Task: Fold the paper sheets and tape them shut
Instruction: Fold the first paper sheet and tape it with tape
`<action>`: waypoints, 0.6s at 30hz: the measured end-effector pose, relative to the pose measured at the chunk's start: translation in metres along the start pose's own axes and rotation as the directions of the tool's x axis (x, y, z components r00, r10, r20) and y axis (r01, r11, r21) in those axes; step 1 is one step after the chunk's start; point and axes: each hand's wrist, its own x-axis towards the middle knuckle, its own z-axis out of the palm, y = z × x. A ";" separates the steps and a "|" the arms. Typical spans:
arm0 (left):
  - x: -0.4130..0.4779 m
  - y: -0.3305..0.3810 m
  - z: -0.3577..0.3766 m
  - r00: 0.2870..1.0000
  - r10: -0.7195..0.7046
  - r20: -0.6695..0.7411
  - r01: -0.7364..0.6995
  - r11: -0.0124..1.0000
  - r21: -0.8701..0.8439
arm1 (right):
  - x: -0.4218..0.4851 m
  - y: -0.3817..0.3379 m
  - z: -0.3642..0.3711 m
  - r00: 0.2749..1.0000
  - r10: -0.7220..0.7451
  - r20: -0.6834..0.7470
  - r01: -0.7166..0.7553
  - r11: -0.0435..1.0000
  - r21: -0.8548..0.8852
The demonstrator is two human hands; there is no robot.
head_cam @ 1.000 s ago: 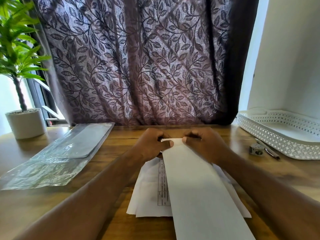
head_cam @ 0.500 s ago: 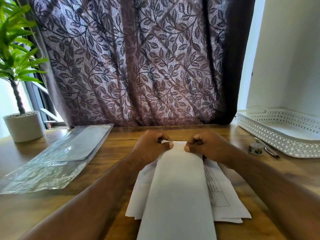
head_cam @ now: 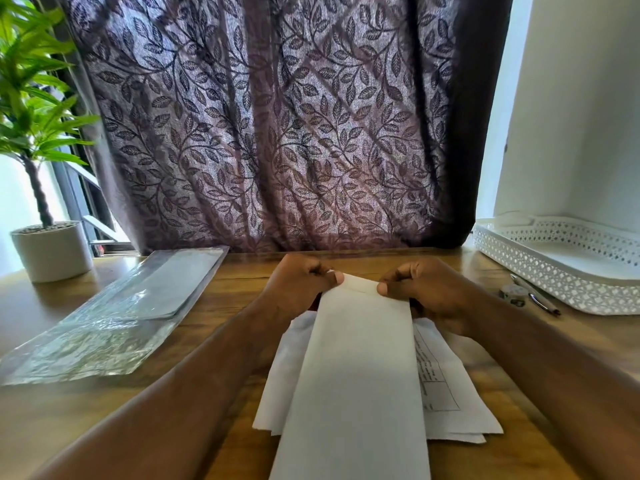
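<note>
Pinching the far end of a long folded paper sheet: left hand on its left corner, right hand on its right corner, thumbs on top. Sheet runs from frame centre to the bottom edge, lying over a loose paper stack on the wooden table. Clear plastic sleeve centre left. Tape roll and pen centre right, beside white tray. Potted plant at left edge.

Two hands, one folded sheet, one tray, one plant.
</note>
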 end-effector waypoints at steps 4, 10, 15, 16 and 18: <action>-0.005 0.004 0.000 0.983 -0.119 0.139 0.154 0.948 -0.277 | 0.001 -0.002 -0.002 0.998 0.004 -0.063 0.007 0.985 0.173; -0.012 0.017 -0.016 0.926 -0.136 0.351 0.254 0.914 -0.317 | -0.004 -0.015 -0.009 0.972 -0.010 -0.234 0.130 0.855 0.502; -0.009 0.035 -0.035 0.976 -0.053 0.210 0.194 0.645 -0.739 | -0.021 -0.029 -0.003 0.994 -0.095 -0.045 0.104 0.812 0.575; -0.007 0.037 -0.038 0.983 -0.029 0.179 0.164 0.566 -0.808 | -0.022 -0.028 0.004 0.996 -0.093 -0.002 0.080 0.849 0.522; -0.006 0.040 -0.041 0.989 0.025 0.144 0.115 0.477 -0.871 | -0.024 -0.024 0.019 0.993 -0.056 0.102 0.010 0.914 0.406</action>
